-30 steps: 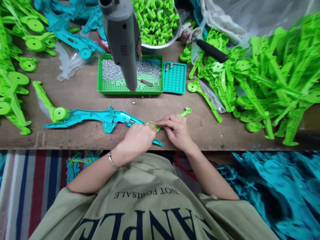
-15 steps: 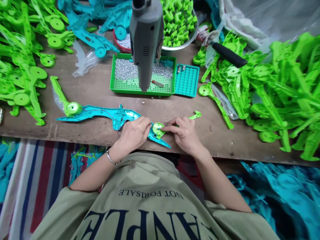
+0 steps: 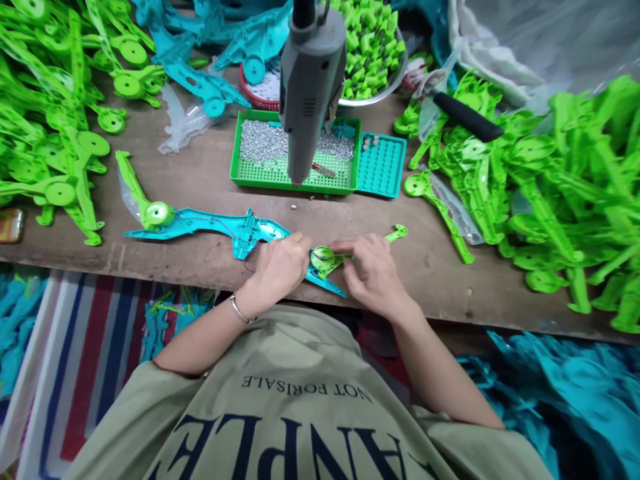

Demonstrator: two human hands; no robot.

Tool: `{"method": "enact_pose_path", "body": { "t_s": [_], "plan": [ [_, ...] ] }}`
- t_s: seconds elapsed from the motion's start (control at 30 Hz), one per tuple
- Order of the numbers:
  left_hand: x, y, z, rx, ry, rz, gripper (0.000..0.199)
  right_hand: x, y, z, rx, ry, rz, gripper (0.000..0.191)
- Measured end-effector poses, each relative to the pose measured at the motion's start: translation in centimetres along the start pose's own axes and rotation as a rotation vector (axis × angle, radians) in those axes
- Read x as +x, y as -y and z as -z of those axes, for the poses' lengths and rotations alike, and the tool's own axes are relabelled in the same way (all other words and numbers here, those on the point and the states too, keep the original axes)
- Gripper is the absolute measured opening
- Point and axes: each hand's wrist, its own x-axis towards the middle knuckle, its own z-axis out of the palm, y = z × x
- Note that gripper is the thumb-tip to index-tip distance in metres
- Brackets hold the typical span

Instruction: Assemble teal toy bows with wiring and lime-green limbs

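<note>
One left hand [image 3: 284, 265], centre of frame, fingertips bunched over the blue bow-shaped piece [image 3: 200, 222]; cannot tell what, if anything, is pinched. Right hand [image 3: 375, 272], just right of centre, fingers curled over the green arm [image 3: 323, 258]; clenched or loose, cannot tell. Green arm's round end rests on blue piece's right end. Green tray [image 3: 250, 175]: upper centre.

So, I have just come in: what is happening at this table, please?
A person at the table has both hands on the work. The left hand is bent over a long blue frame, beside the round end of a green part; whether it grips anything is hidden. The right hand appears to touch that green part. Another green part sits at the frame's left end.
</note>
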Motion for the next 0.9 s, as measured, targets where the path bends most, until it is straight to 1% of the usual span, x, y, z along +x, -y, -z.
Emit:
{"method": "enact_pose_path", "body": {
  "t_s": [0.1, 0.2, 0.27, 0.4, 0.47, 0.53, 0.77, 0.9],
  "plan": [
    [0.1, -0.1, 0.2, -0.004, 0.013, 0.012, 0.027, 0.3, 1.3, -1.0, -0.035, 0.008, 0.049, 0.029],
    [-0.1, 0.1, 0.3, -0.025, 0.025, 0.004, 0.026, 0.3, 1.9, -1.9, -0.087, 0.015, 0.044, 0.024],
    [-0.3, 0.7, 0.3, -0.078, 0.011, -0.018, 0.022, 0.3, 2.0, -2.1, -0.108, 0.017, 0.035, 0.024],
    [-1.0, 2.4, 0.4, -0.253, -0.066, -0.042, 0.011, 0.5, 1.9, -2.4, -0.154, 0.056, 0.07, 0.03],
    [-1.1, 3.1, 0.7, -0.291, -0.087, -0.038, 0.01, 0.6, 1.9, -2.6, -0.196, 0.057, 0.09, 0.029],
    [-0.8, 3.5, 1.0, -0.286, -0.083, -0.047, 0.012, 0.7, 1.8, -2.8, -0.239, 0.05, 0.104, 0.03],
    [1.3, 3.2, 2.0, -0.166, 0.019, -0.014, 0.018, 0.9, 2.1, -2.5, -0.316, 0.134, 0.089, 0.039],
    [2.4, 3.1, 2.9, -0.147, 0.129, 0.011, 0.019, 0.9, 2.1, -2.4, -0.299, 0.142, 0.086, 0.04]
  ]
}}
